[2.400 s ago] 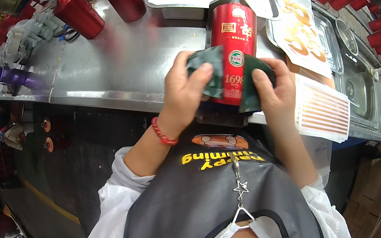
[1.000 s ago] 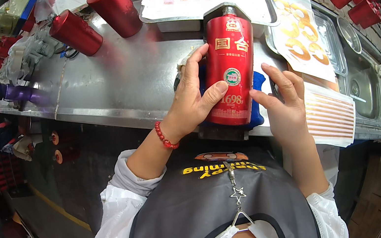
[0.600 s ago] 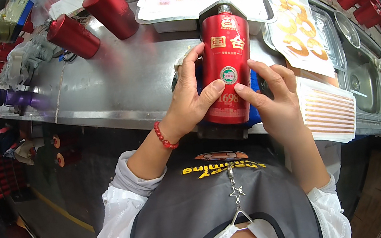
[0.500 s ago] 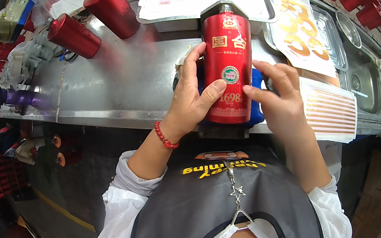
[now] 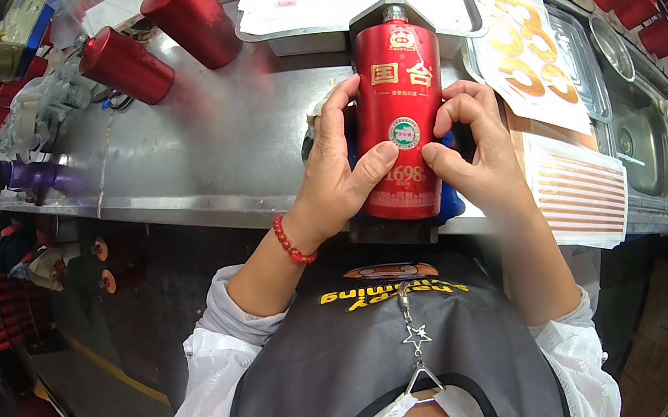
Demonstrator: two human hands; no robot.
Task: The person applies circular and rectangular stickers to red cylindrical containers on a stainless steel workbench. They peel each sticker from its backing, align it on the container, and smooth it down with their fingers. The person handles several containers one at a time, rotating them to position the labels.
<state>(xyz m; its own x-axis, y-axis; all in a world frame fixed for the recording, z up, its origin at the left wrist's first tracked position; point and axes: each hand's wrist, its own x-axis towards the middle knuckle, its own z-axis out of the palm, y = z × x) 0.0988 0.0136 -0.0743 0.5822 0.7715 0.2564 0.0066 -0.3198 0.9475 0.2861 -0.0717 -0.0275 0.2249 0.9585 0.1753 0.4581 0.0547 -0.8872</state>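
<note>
A red bottle [image 5: 405, 171] with gold lettering and a round green-and-white emblem lies in front of me, its clear-topped neck pointing away. My left hand [image 5: 333, 172] clasps its left side, thumb on the front face and fingers along the edge. On the opposite side my right hand [image 5: 473, 139] is closed against the bottle's right edge. Its fingers are curled and the thumb tip rests on the lower face beside the emblem. Whether something small sits between those fingertips I cannot make out. Part of a blue cloth [image 5: 450, 201] shows beneath the bottle.
Two red bottles [image 5: 193, 23] stand at the far left of the metal table [image 5: 196, 165]. Behind my bottle is a metal tray [image 5: 298, 35] with a sticker sheet. Sheets of gold curved labels [image 5: 530, 38] and gold strips [image 5: 580, 191] lie right, near a sink [image 5: 649, 158].
My right hand's fingers have drawn in and curled against the bottle's right edge; before, they were more extended. My left hand and the bottle have hardly moved.
</note>
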